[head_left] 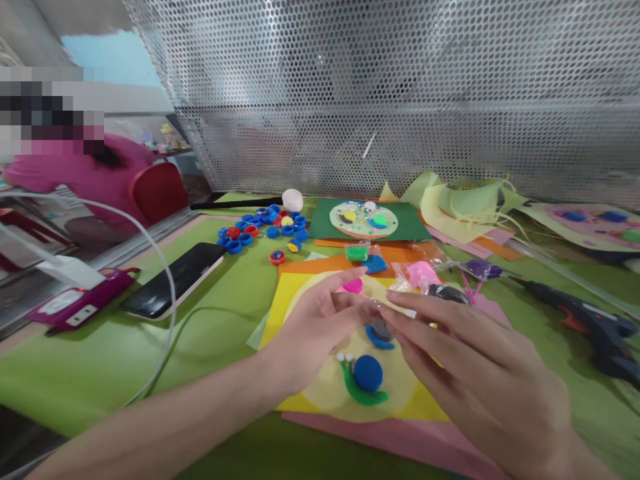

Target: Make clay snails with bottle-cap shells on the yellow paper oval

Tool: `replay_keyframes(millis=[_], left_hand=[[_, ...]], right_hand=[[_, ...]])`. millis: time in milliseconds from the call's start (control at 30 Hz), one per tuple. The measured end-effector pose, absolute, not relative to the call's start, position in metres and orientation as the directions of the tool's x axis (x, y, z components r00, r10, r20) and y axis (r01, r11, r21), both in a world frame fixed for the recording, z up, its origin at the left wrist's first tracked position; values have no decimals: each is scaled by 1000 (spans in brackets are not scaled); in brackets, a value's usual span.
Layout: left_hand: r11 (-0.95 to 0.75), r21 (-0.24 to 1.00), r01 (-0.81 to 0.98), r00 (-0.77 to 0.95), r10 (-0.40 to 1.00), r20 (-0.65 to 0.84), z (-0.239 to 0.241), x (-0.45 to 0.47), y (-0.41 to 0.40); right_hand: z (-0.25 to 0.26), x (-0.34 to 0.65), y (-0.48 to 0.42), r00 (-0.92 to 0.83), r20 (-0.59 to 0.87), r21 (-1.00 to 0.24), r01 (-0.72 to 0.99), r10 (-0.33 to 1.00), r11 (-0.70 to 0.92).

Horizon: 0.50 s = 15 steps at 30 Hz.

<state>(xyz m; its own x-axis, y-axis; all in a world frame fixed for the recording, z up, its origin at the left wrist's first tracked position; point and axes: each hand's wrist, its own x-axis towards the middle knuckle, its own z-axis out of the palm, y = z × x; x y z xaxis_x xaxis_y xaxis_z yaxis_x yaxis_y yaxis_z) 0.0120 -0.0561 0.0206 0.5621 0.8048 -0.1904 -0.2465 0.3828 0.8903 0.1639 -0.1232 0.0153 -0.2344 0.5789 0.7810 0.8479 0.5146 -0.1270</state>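
Observation:
My left hand [313,327] and my right hand [480,360] meet fingertip to fingertip above a pale yellow paper disc [325,387] on a bright yellow sheet [273,333]. Both hands are closed in a pinch; whatever sits between the fingertips is too small to make out. Below them on the disc lies a snail with a blue bottle-cap shell [368,373], a green clay body [367,398] and white-tipped feelers. Just under my fingers is a second snail shape with a blue clay body [381,341] and a dark round shell, partly hidden. A pink clay piece [353,285] shows behind my left fingers.
Several blue and red bottle caps [273,231] lie beyond my left hand. A phone [175,280] and a purple power strip [83,297] are at left, a glue gun [585,320] at right. Wrapped clay [423,273] and a decorated disc [363,227] lie behind. A person [85,173] sits left.

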Motion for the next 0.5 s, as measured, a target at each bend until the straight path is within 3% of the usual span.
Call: replay_keyframes(millis=[500], left_hand=[[419, 864, -281, 595, 782, -186, 23, 12, -55]], right_hand=[[22, 161, -121, -179, 818, -129, 869, 546, 478]])
